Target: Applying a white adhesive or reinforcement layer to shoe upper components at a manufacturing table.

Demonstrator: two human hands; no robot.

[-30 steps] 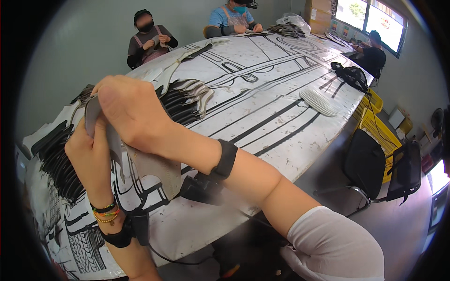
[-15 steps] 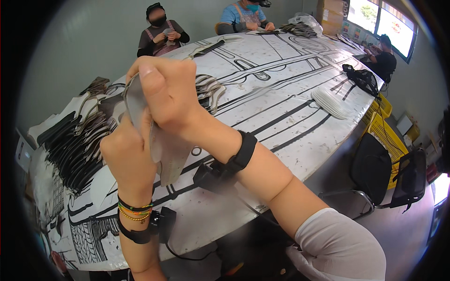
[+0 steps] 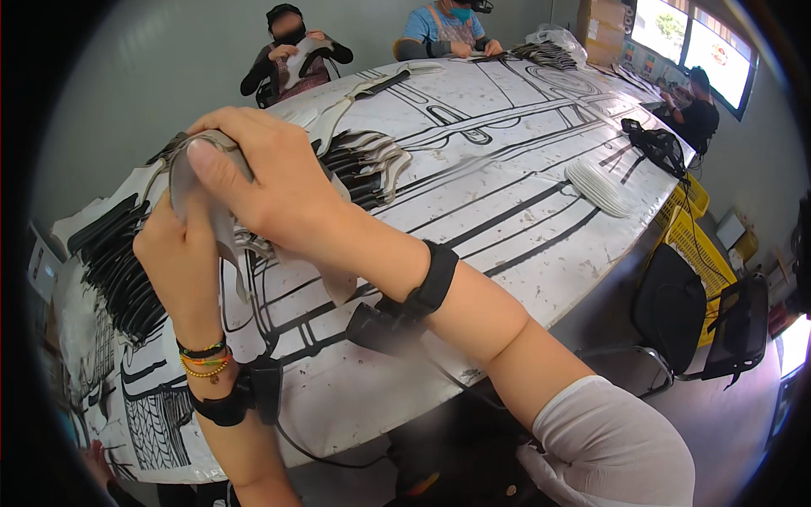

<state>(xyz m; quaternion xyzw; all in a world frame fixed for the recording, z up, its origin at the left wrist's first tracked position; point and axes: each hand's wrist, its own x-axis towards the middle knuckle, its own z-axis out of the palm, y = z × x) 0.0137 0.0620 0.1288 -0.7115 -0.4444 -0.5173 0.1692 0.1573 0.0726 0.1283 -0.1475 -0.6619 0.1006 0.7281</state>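
Table (image 3: 541, 253): huge white thing, black line drawings all over.
Yellow basket (image 3: 697, 245): right side, past the table's edge; no clue what's in it.
Dark stack (image 3: 127, 270): left, pieces overlapping, probably so they're quick to grab.
Grey piece (image 3: 182, 179): up over the table's left side, between both hands.
Right hand (image 3: 270, 169): thumb pressed on it, fingers curled over, guess that steadies it.
Left hand (image 3: 173, 249): closed on its lower part, fingertips hidden.

A workshop, with a big shared table (image 3: 500, 190), piles of dark pieces (image 3: 125, 275), yellow crates (image 3: 703, 253), seated co-workers (image 3: 443, 32)
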